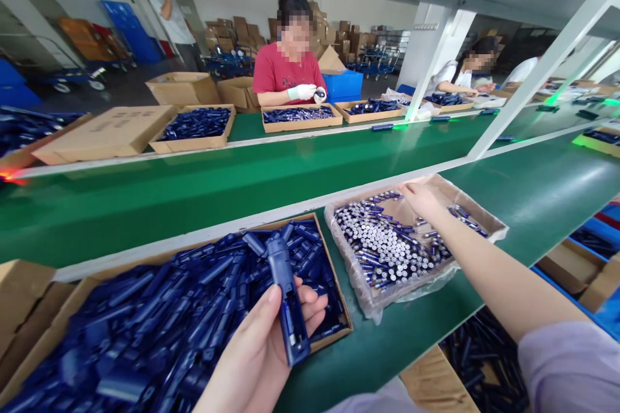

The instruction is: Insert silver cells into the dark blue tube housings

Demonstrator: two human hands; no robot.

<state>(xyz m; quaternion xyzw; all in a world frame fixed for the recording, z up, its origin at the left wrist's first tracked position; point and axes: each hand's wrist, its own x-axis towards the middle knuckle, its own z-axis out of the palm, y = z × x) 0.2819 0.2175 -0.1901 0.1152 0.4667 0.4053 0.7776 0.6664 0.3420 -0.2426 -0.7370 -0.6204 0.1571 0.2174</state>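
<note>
A dark blue plastic housing (287,293) with an open slot along its lower half lies in my left hand (264,335), thumb on one side and fingers on the other. Behind and left of it, a cardboard box (334,264) holds a heap of similar blue housings (165,310). My right hand (420,199) reaches over a plastic-lined tray (358,284), near its far edge, with the fingertips pressed together; what they hold, if anything, is too small to name. Small blue cylindrical cells with silvery ends (387,239) fill much of that tray.
A green conveyor (194,184) runs across, with a white metal post (527,71) at right. Beyond it a person in red (288,71) works behind trays of blue parts (303,115). Boxes of blue parts (484,361) stand below the bench's right edge.
</note>
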